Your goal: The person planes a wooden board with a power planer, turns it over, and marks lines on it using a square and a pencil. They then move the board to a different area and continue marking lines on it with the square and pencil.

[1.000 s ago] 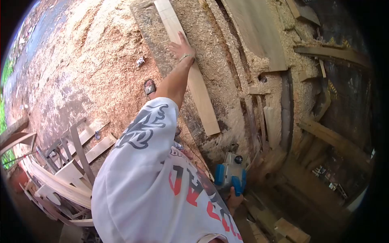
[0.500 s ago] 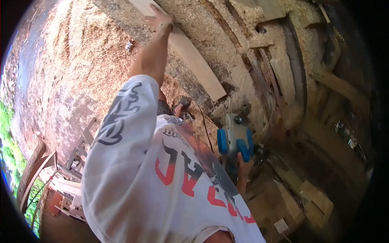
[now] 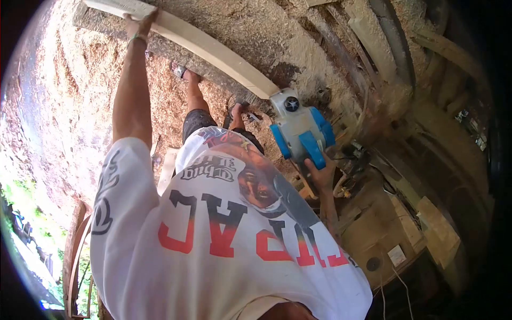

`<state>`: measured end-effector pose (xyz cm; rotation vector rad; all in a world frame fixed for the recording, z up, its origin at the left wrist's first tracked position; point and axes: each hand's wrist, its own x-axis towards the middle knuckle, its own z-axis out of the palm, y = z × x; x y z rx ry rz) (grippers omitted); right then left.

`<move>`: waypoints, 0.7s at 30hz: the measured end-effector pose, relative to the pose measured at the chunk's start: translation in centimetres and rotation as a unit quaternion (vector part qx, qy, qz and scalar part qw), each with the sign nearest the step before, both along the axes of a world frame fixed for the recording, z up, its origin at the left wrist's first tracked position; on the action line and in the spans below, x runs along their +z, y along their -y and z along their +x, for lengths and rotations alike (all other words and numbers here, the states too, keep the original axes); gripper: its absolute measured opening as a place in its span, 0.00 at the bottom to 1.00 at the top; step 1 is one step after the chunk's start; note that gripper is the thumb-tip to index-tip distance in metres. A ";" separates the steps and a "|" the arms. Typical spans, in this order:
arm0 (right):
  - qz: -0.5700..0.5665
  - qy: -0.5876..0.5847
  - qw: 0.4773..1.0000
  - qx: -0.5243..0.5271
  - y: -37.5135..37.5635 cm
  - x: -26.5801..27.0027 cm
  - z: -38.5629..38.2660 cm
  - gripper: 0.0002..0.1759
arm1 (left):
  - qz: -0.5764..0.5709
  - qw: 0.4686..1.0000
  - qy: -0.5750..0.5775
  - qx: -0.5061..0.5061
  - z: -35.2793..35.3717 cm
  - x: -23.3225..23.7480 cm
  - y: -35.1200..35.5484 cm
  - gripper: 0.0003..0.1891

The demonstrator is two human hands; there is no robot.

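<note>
A long pale wooden board [image 3: 213,50] runs diagonally across the top, lying along a rough, dark timber [image 3: 186,60]. My left hand [image 3: 140,25] grips it near its far left end, fingers closed at the edge. In my right hand [image 3: 321,173] is a grey and blue electric planer [image 3: 296,130], held by its blue rear handle. The planer's front, with a black knob, is right at the near end of the board and overlaps it in this view.
Wood shavings [image 3: 80,69] cover the ground around my sandalled feet [image 3: 186,73]. Timber offcuts and beams [image 3: 384,48] lie at the upper right. Lower right are wood pieces [image 3: 437,229], a white square plate [image 3: 396,255] and cables [image 3: 404,288].
My left hand has moved left along the board and closed on its edge. The board now shows a narrower face. The planer has come up to the board's near end.
</note>
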<state>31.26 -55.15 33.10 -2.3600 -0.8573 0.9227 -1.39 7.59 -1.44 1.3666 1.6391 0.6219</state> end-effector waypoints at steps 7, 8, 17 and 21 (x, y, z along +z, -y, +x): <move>0.009 -0.084 0.985 0.151 -1.1 -6.5 3.2 0.20 | -0.213 0.960 0.166 0.075 -1.3 4.9 1.4 0.43; 0.012 -0.096 0.983 0.157 -1.5 -7.4 3.5 0.19 | -0.216 0.959 0.166 0.082 -0.9 5.6 1.4 0.38; 0.021 -0.131 0.969 0.208 -11.7 -9.3 1.3 0.16 | -0.220 0.957 0.187 0.040 -2.8 4.4 0.5 0.69; 0.058 -0.141 0.966 0.207 -18.7 -9.6 -2.4 0.15 | -0.229 0.954 0.190 0.034 -2.6 5.0 0.8 0.68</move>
